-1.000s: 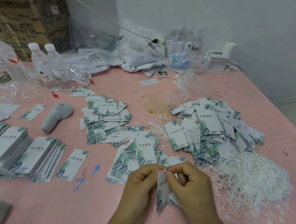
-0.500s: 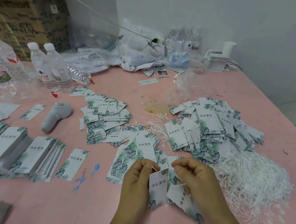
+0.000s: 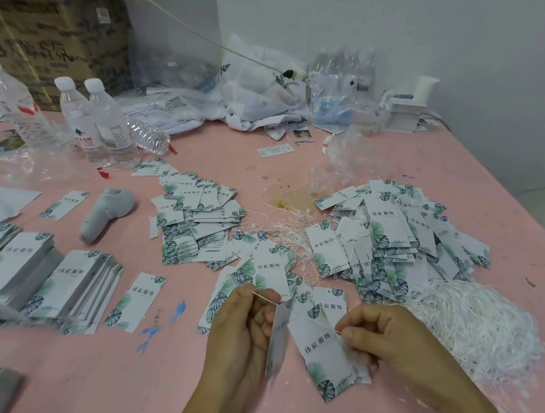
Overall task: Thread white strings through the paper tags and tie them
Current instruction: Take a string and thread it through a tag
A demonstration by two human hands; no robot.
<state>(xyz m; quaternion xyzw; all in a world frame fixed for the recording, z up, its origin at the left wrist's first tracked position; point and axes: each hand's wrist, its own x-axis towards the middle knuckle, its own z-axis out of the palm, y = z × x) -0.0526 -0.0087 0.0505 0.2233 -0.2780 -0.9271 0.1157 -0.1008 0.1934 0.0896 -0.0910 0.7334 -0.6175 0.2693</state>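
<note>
The left hand (image 3: 244, 320) pinches one end of a thin white string (image 3: 266, 298), and the right hand (image 3: 385, 333) pinches what looks like the other end. A paper tag (image 3: 277, 339) hangs on the string between them, just above the pink worktop (image 3: 92, 371). The string seems to be through, so next comes the knot, which needs both ends brought together.

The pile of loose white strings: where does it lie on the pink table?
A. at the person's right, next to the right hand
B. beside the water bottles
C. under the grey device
A: the pile of white strings lies just beyond the right hand.
</note>
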